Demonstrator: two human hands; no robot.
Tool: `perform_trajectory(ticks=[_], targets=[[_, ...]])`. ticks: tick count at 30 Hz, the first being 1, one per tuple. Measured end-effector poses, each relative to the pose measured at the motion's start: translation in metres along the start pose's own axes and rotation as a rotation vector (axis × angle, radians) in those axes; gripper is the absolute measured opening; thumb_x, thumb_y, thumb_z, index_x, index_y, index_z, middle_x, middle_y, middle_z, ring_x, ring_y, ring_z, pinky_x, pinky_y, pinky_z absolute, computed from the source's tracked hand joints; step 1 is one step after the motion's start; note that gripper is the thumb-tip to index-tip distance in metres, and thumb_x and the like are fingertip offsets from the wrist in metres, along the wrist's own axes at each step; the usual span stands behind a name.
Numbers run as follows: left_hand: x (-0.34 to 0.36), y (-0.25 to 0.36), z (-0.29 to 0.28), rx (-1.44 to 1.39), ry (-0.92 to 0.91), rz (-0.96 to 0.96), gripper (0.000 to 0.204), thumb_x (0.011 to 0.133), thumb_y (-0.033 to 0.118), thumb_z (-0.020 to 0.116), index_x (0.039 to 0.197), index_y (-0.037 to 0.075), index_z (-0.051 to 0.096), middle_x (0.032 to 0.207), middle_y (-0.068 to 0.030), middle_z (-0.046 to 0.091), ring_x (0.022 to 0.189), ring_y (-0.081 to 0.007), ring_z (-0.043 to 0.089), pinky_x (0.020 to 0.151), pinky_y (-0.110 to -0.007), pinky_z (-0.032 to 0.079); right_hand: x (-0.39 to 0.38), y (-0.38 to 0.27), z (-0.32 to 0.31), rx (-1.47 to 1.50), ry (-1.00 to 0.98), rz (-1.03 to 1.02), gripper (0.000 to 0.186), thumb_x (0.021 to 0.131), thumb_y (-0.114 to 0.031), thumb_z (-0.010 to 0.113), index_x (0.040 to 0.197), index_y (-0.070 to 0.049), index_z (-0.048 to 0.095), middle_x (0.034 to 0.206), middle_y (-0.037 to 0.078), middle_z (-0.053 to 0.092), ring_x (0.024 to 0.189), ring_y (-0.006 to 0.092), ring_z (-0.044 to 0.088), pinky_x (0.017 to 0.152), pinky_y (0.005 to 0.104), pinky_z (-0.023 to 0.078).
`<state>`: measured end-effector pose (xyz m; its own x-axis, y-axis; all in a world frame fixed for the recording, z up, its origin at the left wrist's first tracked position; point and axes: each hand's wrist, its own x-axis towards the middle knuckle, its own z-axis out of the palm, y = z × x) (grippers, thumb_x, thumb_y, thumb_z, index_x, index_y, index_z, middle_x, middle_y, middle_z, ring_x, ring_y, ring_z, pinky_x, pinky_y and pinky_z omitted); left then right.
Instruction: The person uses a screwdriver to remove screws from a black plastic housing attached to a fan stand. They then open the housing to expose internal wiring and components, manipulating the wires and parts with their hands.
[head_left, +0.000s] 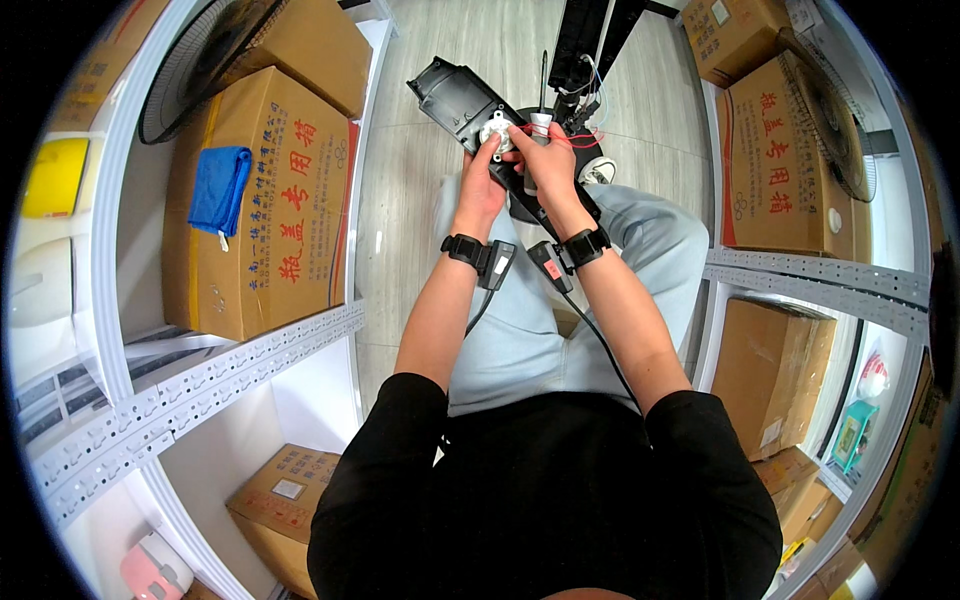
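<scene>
A long black plastic housing (457,100) lies tilted across my lap, its hollow side up. My left hand (482,188) is closed around the housing, its thumb on a small white plastic part (496,126) with tabs. My right hand (551,172) is closed on what looks like a screwdriver (541,122), its thin dark shaft pointing away from me. The fingertips of that hand also reach the white part. Red wires (582,137) run beside my right hand toward a black stand. The housing's lower part is partly hidden by my hands.
The black stand (572,75) with loose cables rises just beyond my hands. Shelves flank me, with a large carton (265,210) and blue cloth (220,190) at left, another carton (775,160) at right. Fan grilles (826,120) lean there. Cables hang from both wrist straps.
</scene>
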<state>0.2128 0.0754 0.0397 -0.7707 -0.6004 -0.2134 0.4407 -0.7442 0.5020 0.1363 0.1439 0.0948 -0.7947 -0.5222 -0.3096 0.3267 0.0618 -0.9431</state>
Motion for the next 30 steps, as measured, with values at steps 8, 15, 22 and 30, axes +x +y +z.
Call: perform_trajectory(ticks=[8, 15, 22, 30], targets=[[0.003, -0.001, -0.004, 0.058, -0.003, 0.031, 0.033, 0.090, 0.016, 0.063, 0.121, 0.009, 0.051, 0.106, -0.0055, 0.062, 0.091, -0.0179, 0.063, 0.073, -0.034, 0.055, -0.001, -0.004, -0.014, 0.063, -0.098, 0.081, 0.023, 0.084, -0.015, 0.073, 0.098, -0.004, 0.058, 0.085, 0.007, 0.068, 0.066, 0.0119, 0.067, 0.049, 0.0214, 0.045], [0.005, -0.002, -0.006, 0.081, 0.121, 0.136, 0.032, 0.091, 0.022, 0.062, 0.118, 0.006, 0.055, 0.110, -0.0068, 0.064, 0.099, -0.0206, 0.063, 0.087, -0.037, 0.054, -0.011, -0.014, -0.069, 0.276, -0.257, 0.362, 0.021, 0.090, -0.016, 0.065, 0.104, -0.002, 0.058, 0.095, 0.015, 0.070, 0.065, 0.0097, 0.061, 0.050, 0.0191, 0.048], [0.006, -0.003, -0.006, 0.023, 0.164, 0.089, 0.041, 0.087, 0.015, 0.067, 0.125, 0.009, 0.052, 0.115, -0.0051, 0.061, 0.102, -0.0195, 0.061, 0.089, -0.037, 0.052, -0.018, 0.006, -0.141, 0.627, -0.176, 0.577, 0.019, 0.089, -0.012, 0.064, 0.099, 0.002, 0.056, 0.093, 0.017, 0.067, 0.060, 0.0119, 0.059, 0.048, 0.0203, 0.048], [0.009, -0.007, -0.006, 0.078, 0.166, 0.148, 0.030, 0.091, 0.019, 0.063, 0.117, 0.007, 0.057, 0.109, -0.0069, 0.065, 0.100, -0.0203, 0.063, 0.087, -0.038, 0.054, -0.042, 0.007, -0.175, 0.415, -0.053, 0.381, 0.019, 0.090, -0.009, 0.062, 0.104, -0.001, 0.055, 0.088, 0.011, 0.065, 0.062, 0.0101, 0.057, 0.050, 0.0216, 0.047]])
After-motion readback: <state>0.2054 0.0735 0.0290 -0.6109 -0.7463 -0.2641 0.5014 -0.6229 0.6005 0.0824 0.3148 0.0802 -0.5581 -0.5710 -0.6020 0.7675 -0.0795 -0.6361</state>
